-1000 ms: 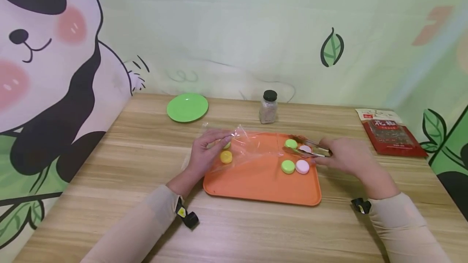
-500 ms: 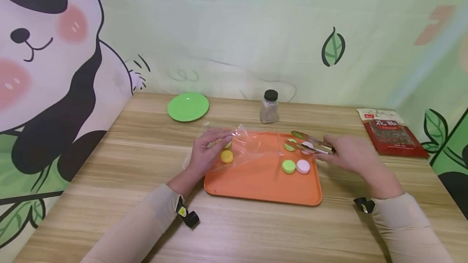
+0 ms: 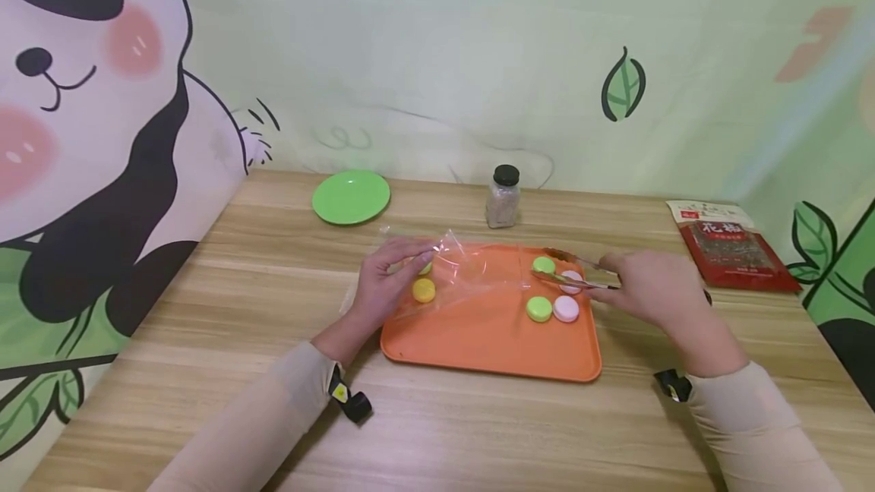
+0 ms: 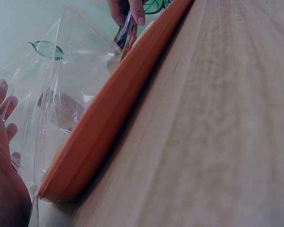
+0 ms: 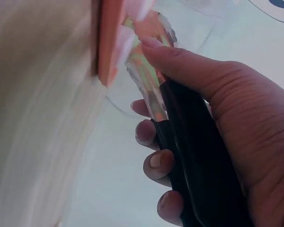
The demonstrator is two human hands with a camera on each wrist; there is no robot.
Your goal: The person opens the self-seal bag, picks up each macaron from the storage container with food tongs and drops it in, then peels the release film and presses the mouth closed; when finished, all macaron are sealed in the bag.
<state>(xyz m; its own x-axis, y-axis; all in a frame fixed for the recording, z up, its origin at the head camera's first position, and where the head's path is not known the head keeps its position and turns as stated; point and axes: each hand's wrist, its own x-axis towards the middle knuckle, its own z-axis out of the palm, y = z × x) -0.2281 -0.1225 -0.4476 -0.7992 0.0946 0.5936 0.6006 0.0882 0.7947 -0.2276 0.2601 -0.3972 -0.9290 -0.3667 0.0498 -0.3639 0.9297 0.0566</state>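
Note:
In the head view my left hand [image 3: 388, 279] pinches a clear plastic bag [image 3: 472, 268] at the left of an orange tray [image 3: 488, 355]. A yellow macaron [image 3: 424, 291] shows through the plastic, and a green one is partly hidden by my thumb. My right hand [image 3: 652, 287] grips metal tongs [image 3: 581, 283], whose black handles [image 5: 199, 156] fill my palm in the right wrist view. The spread tong tips lie on either side of the back green macaron [image 3: 544, 266]. A pink macaron [image 3: 570, 276] sits partly behind them. Nearer are another green macaron [image 3: 538, 309] and pink macaron [image 3: 565, 308].
A green plate [image 3: 352, 197] lies at the back left of the wooden table [image 3: 437, 431]. Behind the tray stands a black-lidded jar [image 3: 503, 200]. At the back right lies a red packet [image 3: 734, 253], near the printed wall.
Half a second ago the tongs were over the back green macaron, one arm crossing it; now their tips have shifted to either side of it. My left hand stays on the bag.

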